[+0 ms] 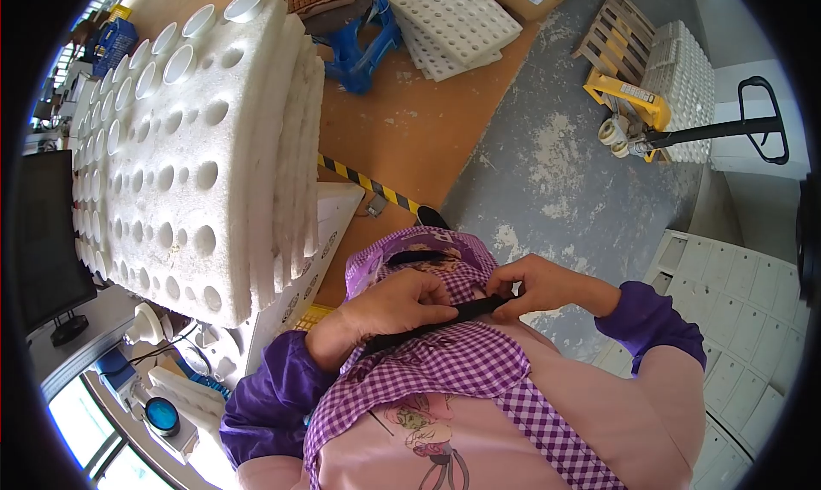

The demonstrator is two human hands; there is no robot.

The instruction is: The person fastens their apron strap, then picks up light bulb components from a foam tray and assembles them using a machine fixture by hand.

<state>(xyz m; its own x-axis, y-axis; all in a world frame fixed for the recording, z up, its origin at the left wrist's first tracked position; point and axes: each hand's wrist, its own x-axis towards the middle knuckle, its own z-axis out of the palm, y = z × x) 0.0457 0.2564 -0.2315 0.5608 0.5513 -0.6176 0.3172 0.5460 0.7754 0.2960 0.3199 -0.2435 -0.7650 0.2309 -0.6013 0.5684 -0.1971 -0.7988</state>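
Note:
A black strap (445,317) lies across the front of a purple checked apron (462,353) at my waist. My left hand (395,304) is closed, thumb and fingers pinching the strap toward its left part. At the strap's right end, my right hand (540,286) grips it between thumb and bent fingers. Both hands are close together, with a short stretch of strap showing between them. Below them the apron bib covers a pink shirt (581,387), and purple sleeve covers (654,323) sit on both arms.
Stacked white foam boards (184,191) with holes and white cups (180,64) stand at left. A blue stool (363,50) and more foam boards (453,20) are ahead. A yellow pallet jack (629,101) stands far right, near white lockers (727,302). A monitor (51,233) is left.

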